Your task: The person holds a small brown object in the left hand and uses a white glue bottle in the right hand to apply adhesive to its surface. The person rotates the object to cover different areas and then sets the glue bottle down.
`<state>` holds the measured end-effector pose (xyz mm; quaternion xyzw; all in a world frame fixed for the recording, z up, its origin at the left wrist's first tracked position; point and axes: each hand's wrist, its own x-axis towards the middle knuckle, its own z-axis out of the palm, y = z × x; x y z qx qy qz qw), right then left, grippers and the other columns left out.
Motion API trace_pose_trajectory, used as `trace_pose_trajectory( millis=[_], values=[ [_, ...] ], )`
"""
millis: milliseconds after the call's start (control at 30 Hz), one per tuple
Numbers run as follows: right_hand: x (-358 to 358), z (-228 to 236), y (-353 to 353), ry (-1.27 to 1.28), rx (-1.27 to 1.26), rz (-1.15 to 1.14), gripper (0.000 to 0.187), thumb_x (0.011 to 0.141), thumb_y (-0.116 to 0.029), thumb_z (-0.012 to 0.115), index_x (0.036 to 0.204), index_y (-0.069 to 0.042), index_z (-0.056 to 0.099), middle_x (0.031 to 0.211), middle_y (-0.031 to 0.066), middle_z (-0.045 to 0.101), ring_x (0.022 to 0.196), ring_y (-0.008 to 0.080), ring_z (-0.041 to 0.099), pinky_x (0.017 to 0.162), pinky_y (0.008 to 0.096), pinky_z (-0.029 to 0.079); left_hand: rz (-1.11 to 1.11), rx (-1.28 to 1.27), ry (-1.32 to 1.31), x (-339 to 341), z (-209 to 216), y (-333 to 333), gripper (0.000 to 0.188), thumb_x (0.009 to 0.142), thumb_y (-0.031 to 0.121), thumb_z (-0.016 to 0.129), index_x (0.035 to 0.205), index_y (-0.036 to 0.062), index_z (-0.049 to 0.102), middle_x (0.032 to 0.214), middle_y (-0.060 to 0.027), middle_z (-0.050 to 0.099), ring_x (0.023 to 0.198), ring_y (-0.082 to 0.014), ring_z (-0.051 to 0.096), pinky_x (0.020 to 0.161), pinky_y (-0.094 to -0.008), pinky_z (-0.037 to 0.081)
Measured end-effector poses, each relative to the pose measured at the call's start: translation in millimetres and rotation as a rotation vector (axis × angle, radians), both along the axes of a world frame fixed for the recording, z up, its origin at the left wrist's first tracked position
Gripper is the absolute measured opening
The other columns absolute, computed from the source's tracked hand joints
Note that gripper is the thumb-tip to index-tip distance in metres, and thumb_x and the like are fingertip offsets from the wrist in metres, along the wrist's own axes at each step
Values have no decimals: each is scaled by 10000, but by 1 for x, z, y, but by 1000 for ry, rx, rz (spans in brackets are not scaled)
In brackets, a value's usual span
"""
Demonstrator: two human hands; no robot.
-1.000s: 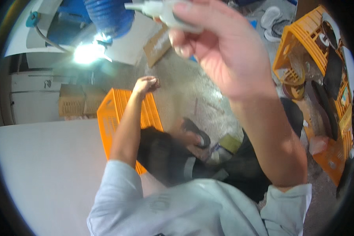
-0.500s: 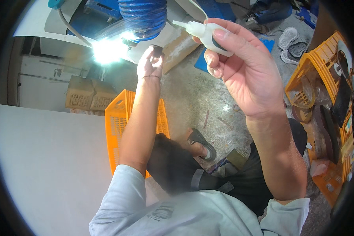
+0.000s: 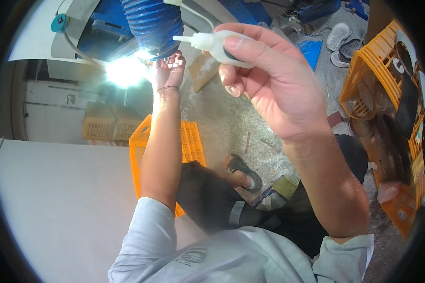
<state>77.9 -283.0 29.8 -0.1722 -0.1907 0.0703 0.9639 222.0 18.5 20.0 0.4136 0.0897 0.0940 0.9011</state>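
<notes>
My right hand [image 3: 278, 80] is closed around a small white squeeze bottle [image 3: 217, 46] with a long thin nozzle. The bottle lies nearly level, its nozzle pointing left toward the blue ribbed hose [image 3: 153, 23]. Just under the hose's lower end, beside a glaring lamp [image 3: 125, 71], is my left hand [image 3: 169, 73], palm up with fingers curled. The hose and the glare partly hide its fingertips, and whatever they hold cannot be made out.
An orange crate [image 3: 191, 141] stands beyond my left forearm. At the right, another orange crate [image 3: 380, 47] holds shoe parts. Shoes [image 3: 339, 35] lie on the floor, cardboard boxes [image 3: 99, 122] stand at the left, and a white panel [image 3: 66, 188] fills the near left.
My left hand has moved left and in under the hose; the small dark block it held is out of sight. My right hand has shifted left with the bottle, following the same way.
</notes>
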Motion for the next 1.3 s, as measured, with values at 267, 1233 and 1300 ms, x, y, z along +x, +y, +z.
trace_pose_trajectory(
  millis=[267,1233,1300],
  values=[
    [-3,5,-3,53,61,-42,245,954,-111,690,1138,47,656,946,118,721,731,147,697,631,258,503,-231,62,-114,45,-20,27,405,974,369,619,1298,127,624,1340,-92,643,1184,-257,590,923,-438,469],
    [2,9,17,122,95,-3,190,918,-47,673,1074,47,619,853,130,687,606,172,686,491,276,509,-342,153,-120,85,-55,104,410,927,351,699,1254,106,661,1248,-108,676,1128,-305,629,1026,-499,486],
    [1,10,15,126,68,-6,200,919,-45,672,1087,46,615,857,133,684,609,170,687,488,276,509,-344,146,-117,83,-58,104,413,927,351,698,1258,107,659,1253,-108,673,1133,-305,625,1029,-502,482]
  ],
)
